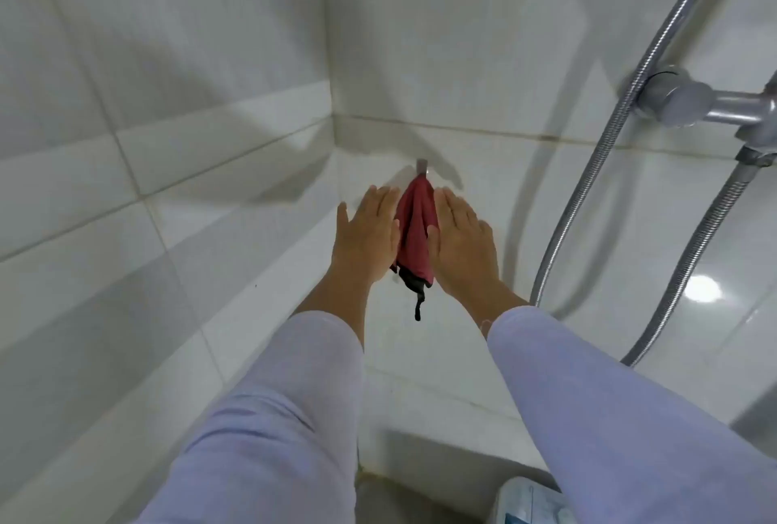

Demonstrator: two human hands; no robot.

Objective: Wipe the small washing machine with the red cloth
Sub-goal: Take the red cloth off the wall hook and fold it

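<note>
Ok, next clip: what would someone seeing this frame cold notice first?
The red cloth hanging from a small hook on the white tiled wall, dead centre, with the left hand and right hand flat and open on either side of it. Next, the metal shower hose looping down the right side from a chrome fitting. Only a corner of a pale appliance shows at the bottom edge.

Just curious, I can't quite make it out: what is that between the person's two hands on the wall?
In the head view, the red cloth hangs from a small wall hook, right between the open left hand and right hand.
</note>
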